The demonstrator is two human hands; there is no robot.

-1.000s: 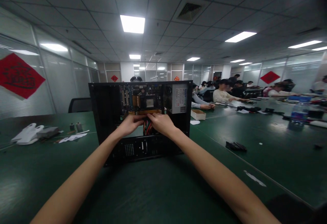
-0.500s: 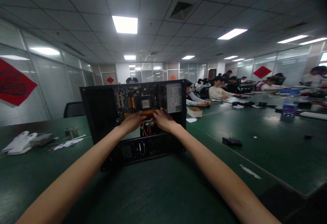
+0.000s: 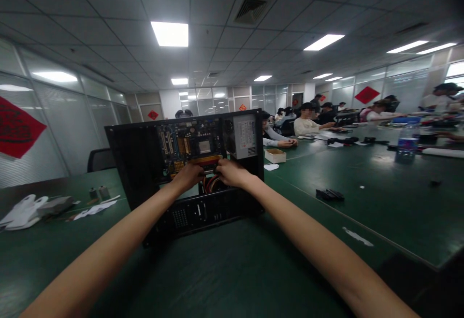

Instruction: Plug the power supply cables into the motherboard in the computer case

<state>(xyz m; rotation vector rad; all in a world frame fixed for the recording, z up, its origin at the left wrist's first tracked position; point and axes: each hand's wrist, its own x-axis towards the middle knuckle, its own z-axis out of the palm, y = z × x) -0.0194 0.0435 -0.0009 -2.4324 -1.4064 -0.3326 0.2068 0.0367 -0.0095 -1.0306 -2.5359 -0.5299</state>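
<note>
On a glossy green table [image 3: 235, 265], an open black metal computer case [image 3: 134, 163] is standing, its dark rectangular circuit board [image 3: 194, 134] showing mostly above the bare left hand [image 3: 189, 175] and right hand [image 3: 232, 173], which are reaching inward, fingers curled, grip impossible to tell.

1 head-worn camera looks forward and down across the green table [image 3: 210, 269], near the open computer case [image 3: 141, 163].

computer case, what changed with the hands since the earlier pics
The right hand has moved right, away from the left hand, opening a gap between their fingertips. The view has swung right. Whether anything was gripped or released is unclear. The computer case still stands open on the green table, both hands inside.
</note>
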